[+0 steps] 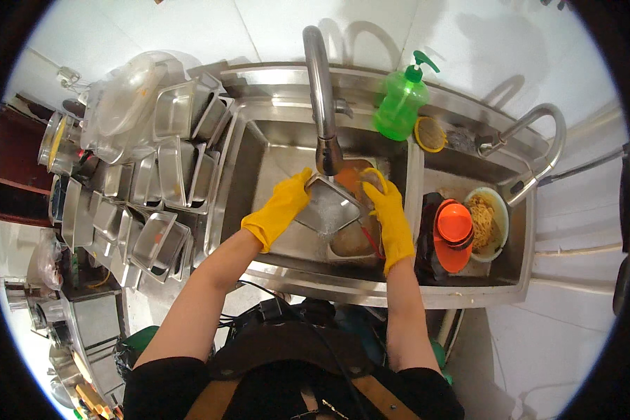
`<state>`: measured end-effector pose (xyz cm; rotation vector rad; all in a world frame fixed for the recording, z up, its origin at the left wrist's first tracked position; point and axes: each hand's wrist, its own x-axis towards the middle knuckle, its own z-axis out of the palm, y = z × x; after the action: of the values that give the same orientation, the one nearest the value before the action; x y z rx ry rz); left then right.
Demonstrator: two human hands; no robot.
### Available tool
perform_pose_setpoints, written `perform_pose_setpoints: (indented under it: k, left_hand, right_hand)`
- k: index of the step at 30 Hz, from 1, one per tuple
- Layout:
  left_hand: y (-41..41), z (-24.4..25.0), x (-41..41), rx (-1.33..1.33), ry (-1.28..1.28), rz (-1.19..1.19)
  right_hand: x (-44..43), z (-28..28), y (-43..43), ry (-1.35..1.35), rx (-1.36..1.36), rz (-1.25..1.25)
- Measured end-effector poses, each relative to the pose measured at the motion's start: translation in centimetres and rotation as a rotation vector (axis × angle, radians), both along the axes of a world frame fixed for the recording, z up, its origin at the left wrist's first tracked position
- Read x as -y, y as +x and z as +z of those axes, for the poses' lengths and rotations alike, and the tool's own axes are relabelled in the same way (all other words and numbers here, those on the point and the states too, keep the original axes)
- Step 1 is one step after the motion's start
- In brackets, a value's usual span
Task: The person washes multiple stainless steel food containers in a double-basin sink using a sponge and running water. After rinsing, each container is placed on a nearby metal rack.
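My left hand [286,202], in a yellow rubber glove, grips the upper left corner of a stainless steel food pan [328,207]. The pan is tilted in the left sink basin [273,157], below the spout of a gooseneck tap [328,152]. Bubbles or water show on the pan. In my right hand [391,215], gloved the same way, is a round scrubbing pad with a yellow rim [376,179], close to the pan's right side. Beneath lies a container of brownish liquid [352,241], partly hidden by the pan. A thin red handle [370,239] lies beside my right hand.
Stacked steel pans [176,168] and clear plastic lids [131,100] crowd the left counter. Behind stand a green soap pump bottle [401,105] and another yellow-rimmed pad [429,134]. The right basin [446,178] holds orange cups [455,223] and a bowl of noodles [496,236]; a second tap [551,136] overhangs it.
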<state>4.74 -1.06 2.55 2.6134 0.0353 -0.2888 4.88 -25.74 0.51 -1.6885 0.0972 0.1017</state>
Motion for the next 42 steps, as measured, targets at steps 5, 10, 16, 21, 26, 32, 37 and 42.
perform_pose_setpoints:
  k: [5,10,16,21,26,32,37,42]
  left_hand:
    - [-1.4,1.3,0.0,-0.033,0.009,0.073]
    - [-1.4,1.0,-1.1,-0.103,-0.082,0.325]
    - [-2.1,3.2,2.0,-0.153,-0.124,0.413]
    - [-1.3,0.9,1.8,-0.123,-0.099,0.619]
    - [-1.8,-0.4,1.7,0.012,-0.111,0.581]
    - [-2.0,-0.2,0.3,0.065,-0.157,0.527]
    - [-2.5,0.9,-0.1,0.049,-0.094,0.534]
    - [-1.3,-1.7,-3.7,-0.517,-0.185,0.601]
  right_hand:
    - [-3.2,2.9,-5.8,-0.246,0.224,-0.444]
    - [-5.3,2.0,-8.2,-0.511,0.359,-0.296]
    - [-9.5,-0.1,-1.5,-1.072,0.260,0.220]
    - [-12.3,-0.5,-0.2,-0.993,-0.145,0.116]
    - [-13.2,-1.7,-1.3,-0.746,-0.360,0.022]
    - [-12.4,-3.2,-5.4,-0.943,-0.080,0.276]
    - [-8.1,-3.1,-5.5,-0.891,-0.084,0.265]
    - [-4.6,-1.3,-7.8,-0.824,-0.011,-0.089]
